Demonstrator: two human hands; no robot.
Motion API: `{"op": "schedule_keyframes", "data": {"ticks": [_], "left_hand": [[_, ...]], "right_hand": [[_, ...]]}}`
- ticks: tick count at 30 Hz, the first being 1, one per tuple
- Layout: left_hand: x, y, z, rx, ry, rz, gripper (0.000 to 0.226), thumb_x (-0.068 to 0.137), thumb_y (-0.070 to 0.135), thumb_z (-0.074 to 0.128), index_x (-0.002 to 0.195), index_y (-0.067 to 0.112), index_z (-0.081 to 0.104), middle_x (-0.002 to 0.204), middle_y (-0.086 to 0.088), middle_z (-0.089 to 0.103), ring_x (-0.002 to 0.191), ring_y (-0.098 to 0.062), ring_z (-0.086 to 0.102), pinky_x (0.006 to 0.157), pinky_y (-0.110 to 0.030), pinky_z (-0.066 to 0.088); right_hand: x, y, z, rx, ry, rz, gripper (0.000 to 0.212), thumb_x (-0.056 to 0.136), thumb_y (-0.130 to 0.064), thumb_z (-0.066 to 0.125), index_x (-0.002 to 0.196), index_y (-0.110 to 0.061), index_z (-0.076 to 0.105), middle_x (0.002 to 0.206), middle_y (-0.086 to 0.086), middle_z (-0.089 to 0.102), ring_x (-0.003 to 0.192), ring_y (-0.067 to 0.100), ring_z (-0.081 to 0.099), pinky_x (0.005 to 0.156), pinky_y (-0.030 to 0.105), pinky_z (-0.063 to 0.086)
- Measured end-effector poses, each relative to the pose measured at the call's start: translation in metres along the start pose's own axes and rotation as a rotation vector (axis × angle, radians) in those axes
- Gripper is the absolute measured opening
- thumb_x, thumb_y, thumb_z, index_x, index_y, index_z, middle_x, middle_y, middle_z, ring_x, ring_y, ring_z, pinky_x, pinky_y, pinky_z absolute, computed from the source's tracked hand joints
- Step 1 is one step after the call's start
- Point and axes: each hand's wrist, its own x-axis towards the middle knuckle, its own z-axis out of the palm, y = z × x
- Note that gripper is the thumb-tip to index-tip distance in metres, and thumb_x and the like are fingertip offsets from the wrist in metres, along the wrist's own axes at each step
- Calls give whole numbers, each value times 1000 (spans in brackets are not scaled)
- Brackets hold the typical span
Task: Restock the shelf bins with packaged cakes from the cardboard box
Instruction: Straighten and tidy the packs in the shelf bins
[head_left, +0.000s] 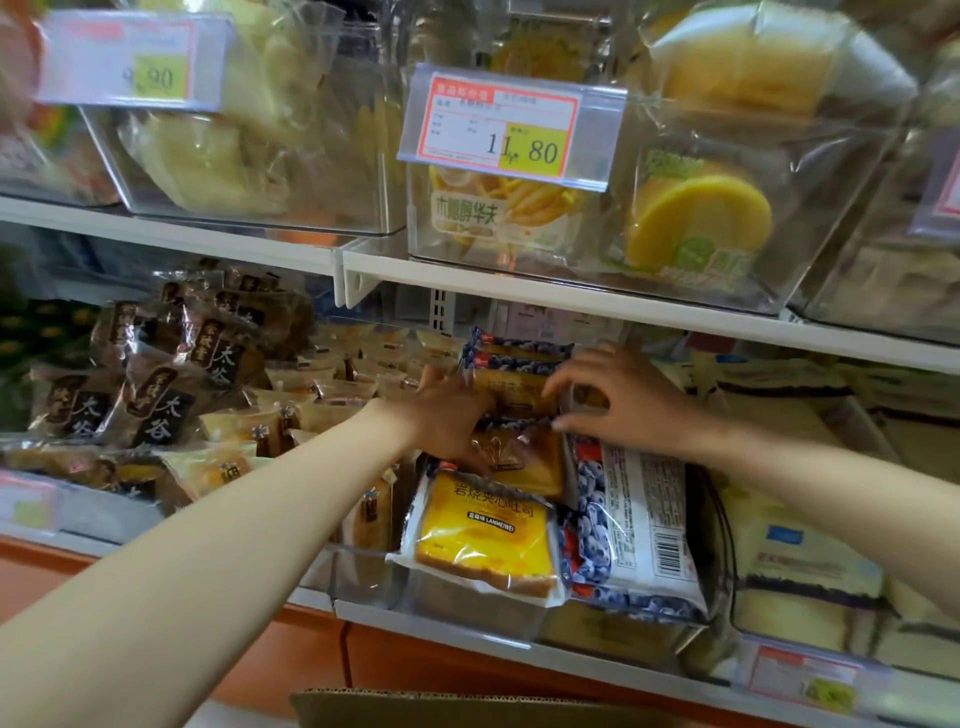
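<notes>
Gripping a cake packet (514, 391) between them, left hand (448, 415) and right hand (621, 400) seat it (placing step). Next, likely: release it level.

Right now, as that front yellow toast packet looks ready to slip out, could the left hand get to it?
Probably yes. The toast packet lies uncovered at the front of the bin, nearer than the left hand, which is busy with the rear packets; it would need to draw back.
</notes>
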Motion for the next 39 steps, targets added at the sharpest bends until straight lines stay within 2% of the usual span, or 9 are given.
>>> {"op": "schedule_keyframes", "data": {"ticks": [3,9,13,21,27,31,34,37,39], "left_hand": [[2,-2,0,-39,101,-24,82,70,64,65,138,27,37,138,1,45,130,-22,32,106,-42,13],[7,-4,-13,81,275,-93,80,77,59,61,141,23,30,140,-1,42,130,-23,34,108,-43,13],[13,-5,-14,104,268,-67,74,81,56,59,140,23,31,138,1,42,129,-22,32,108,-45,13],[21,-24,-18,30,106,-64,70,78,46,66,136,24,32,136,2,42,132,-21,27,111,-51,2],[22,-24,-8,110,213,-103,72,75,49,69,127,19,30,131,-2,40,127,-23,33,110,-51,11],[10,-23,-10,135,314,-60,54,76,50,66,119,24,45,129,-2,37,126,-23,31,108,-46,15],[-11,-16,-19,46,353,-57,47,79,49,64,117,27,50,134,0,37,130,-21,28,110,-43,14],[-39,-2,-31,-65,281,-64,49,78,55,62,119,31,50,137,5,39,134,-18,24,110,-41,11],[-61,8,-37,-127,135,-44,60,73,61,63,124,35,46,140,8,38,135,-15,22,112,-41,9]], "right_hand": [[-29,-8,5,-172,-164,-3,51,81,-59,58,128,-45,46,124,-24,33,121,-3,19,104,27,12],[-30,-14,10,-217,-89,-18,51,88,-52,54,136,-48,38,151,-10,23,139,15,20,113,34,8],[-14,-28,17,-294,-197,-31,44,92,-53,45,136,-47,41,157,-11,8,144,20,6,117,41,-5],[-11,-39,20,-403,-316,59,48,98,-34,44,143,-44,30,150,5,16,138,35,14,115,47,-5],[-4,-40,29,-500,-358,44,59,97,-29,48,145,-47,19,151,13,18,141,37,9,115,55,0],[-4,-39,25,-438,-354,58,52,97,-34,45,144,-46,26,150,12,21,142,33,12,116,51,4],[-10,-39,14,-250,-270,77,40,97,-41,41,137,-45,40,139,3,39,135,25,28,115,43,11],[-20,-44,2,-34,-163,28,35,91,-45,53,126,-38,56,125,-6,55,120,14,46,109,36,30],[-29,-52,-1,117,-221,9,43,85,-52,59,125,-35,56,125,-10,58,114,9,52,99,31,42]]}}
